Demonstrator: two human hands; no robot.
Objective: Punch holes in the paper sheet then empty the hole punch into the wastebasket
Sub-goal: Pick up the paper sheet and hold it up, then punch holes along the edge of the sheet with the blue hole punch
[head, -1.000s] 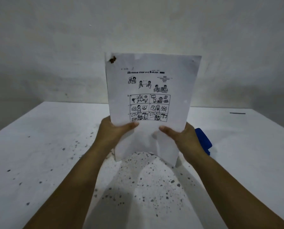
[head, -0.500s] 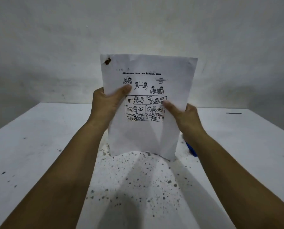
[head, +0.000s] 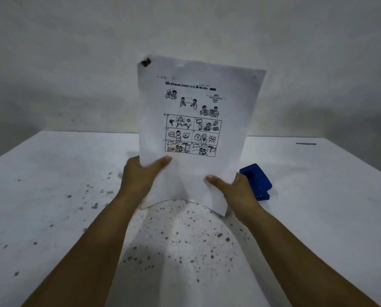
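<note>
Fingers of both hands, left hand (head: 141,173) and right hand (head: 236,189), grip the paper sheet (head: 198,120) by its lower edge, upright; hole punch (head: 257,180) just right; bench (head: 52,185) open leftward.

Both bare forearms reached forward from the lower corners of the frame and converged toward the middle. The left hand (head: 141,173) was raised slightly higher than the right, its wrist straight, its thumb laid flat across the front of the paper sheet (head: 198,129) and pointing to the right, the fingers hidden behind. The right hand (head: 236,189) sat lower and a little nearer, its thumb stretched leftward over the sheet's front face, the remaining fingers curled out of sight behind it. Each hand pinched the sheet between thumb and fingers near its lower part, holding it upright. The two hands were apart, thumbs pointing toward one another.
</note>
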